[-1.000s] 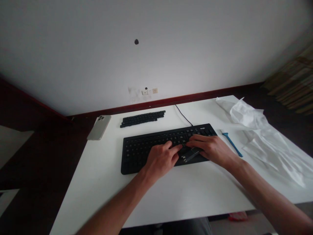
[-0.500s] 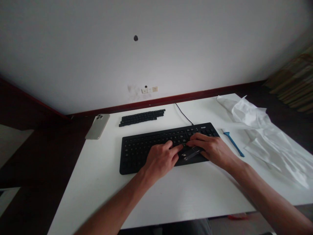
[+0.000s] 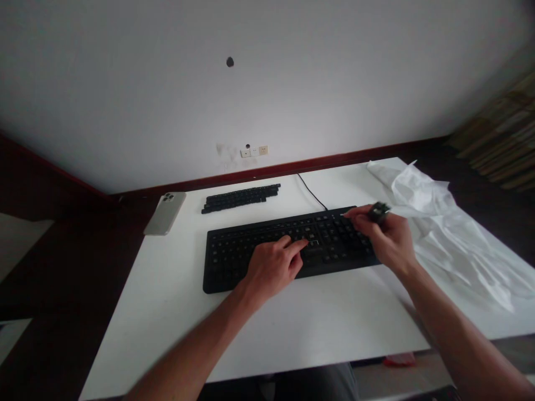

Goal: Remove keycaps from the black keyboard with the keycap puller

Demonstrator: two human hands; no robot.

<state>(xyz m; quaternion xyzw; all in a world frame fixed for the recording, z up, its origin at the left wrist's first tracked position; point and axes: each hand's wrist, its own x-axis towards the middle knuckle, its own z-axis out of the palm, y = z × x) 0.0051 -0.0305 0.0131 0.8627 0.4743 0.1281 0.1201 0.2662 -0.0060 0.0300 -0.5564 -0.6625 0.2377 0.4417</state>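
A black keyboard [image 3: 234, 245] lies on the white table, with small pale marks over its key area. Resting on the middle of it is my left hand [image 3: 273, 266], index finger stretched out and the other fingers curled. That fingertip touches or nearly touches a thin bent metal wire [image 3: 315, 243]. My right hand [image 3: 390, 236] is raised over the keyboard's right end. It is closed around a small black tool [image 3: 379, 213], largely hidden by the fingers, so its kind is unclear. Its thumb and index finger come together near the keyboard's top right.
Behind the keyboard lie rows of black keycaps [image 3: 240, 198]. A phone [image 3: 165, 214] rests at the table's left edge. Crumpled white sheeting [image 3: 451, 239] covers the right side. The keyboard's cable [image 3: 311, 191] runs off the back edge, toward the wall.
My right hand has lifted from the keyboard's middle and moved right, carrying the black tool up with it. My left hand has stayed nearly in place. The blue stick-like tool is now hidden.
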